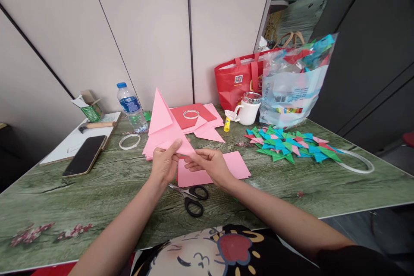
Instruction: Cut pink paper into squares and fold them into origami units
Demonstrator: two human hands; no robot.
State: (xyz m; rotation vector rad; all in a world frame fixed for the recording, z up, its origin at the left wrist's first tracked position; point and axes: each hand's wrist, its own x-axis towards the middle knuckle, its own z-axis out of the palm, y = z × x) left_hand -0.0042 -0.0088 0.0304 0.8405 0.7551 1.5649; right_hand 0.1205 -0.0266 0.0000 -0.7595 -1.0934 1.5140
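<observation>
Both hands grip a sheet of pink paper (161, 114), raised above the table and folded to a point at its top. My left hand (165, 161) pinches its lower edge, thumb on the near face. My right hand (211, 164) closes its fingertips on the lower right corner. Below the hands lies a stack of pink rectangular sheets (236, 166), partly covered by my right hand. Black-handled scissors (194, 198) rest just in front of that stack, their blades partly hidden. More pink paper (210, 133) and red paper (203, 114) lie behind, with a white tape ring (191, 114) on top.
To the left are a water bottle (131, 108), a phone (86, 155), a hammer (97, 125) and another tape roll (130, 141). To the right stand a white mug (248, 110), a glue stick (227, 124), a red bag (229, 86), a plastic bag (287, 90) and folded paper pieces (287, 144).
</observation>
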